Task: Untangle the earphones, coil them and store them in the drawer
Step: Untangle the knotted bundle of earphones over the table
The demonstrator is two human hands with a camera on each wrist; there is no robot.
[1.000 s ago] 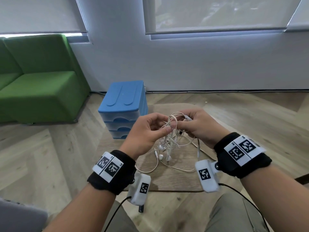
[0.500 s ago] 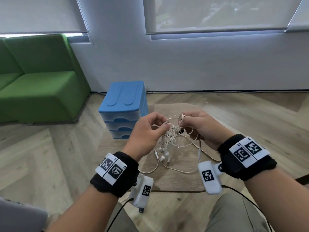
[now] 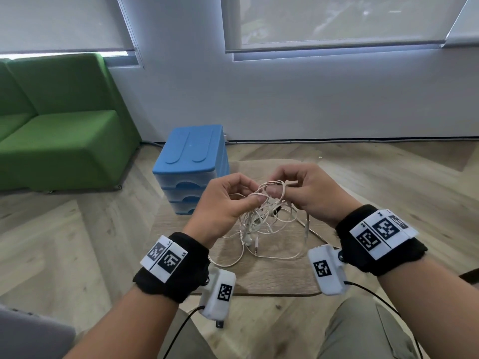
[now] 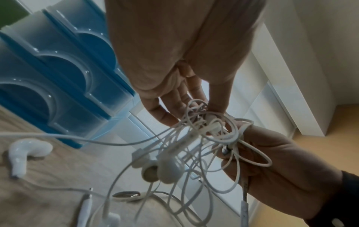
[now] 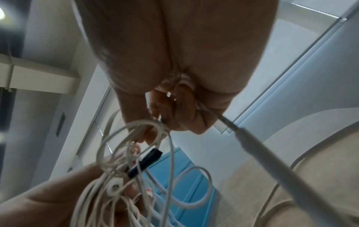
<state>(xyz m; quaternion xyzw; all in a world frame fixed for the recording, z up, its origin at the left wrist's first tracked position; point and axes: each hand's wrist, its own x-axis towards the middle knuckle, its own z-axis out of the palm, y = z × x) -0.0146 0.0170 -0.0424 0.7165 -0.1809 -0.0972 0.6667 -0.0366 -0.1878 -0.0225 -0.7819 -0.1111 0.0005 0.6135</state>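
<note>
A tangle of white earphones [image 3: 261,218] hangs between both hands above a small wooden table [image 3: 272,275]. My left hand [image 3: 228,200] pinches strands at the top of the knot between thumb and forefinger. My right hand [image 3: 298,190] grips loops wound over its fingers. In the left wrist view two earbuds [image 4: 161,170] dangle below the knot [image 4: 209,127], and another earbud [image 4: 25,153] lies on the table. The right wrist view shows cable loops [image 5: 136,145] and a black piece [image 5: 145,162] in the tangle. The blue drawer unit [image 3: 191,167] stands behind the left hand, drawers closed.
A green sofa [image 3: 51,130] sits on the floor at the left. A white wall with windows [image 3: 324,86] is behind the table. Slack cable and a plug [image 3: 256,244] trail on the tabletop under the hands. My knees [image 3: 363,332] are below the table's near edge.
Both hands have shifted slightly and parted a little, reworking their hold on the knot. The tangle hangs looser, with more cable draped on the table.
</note>
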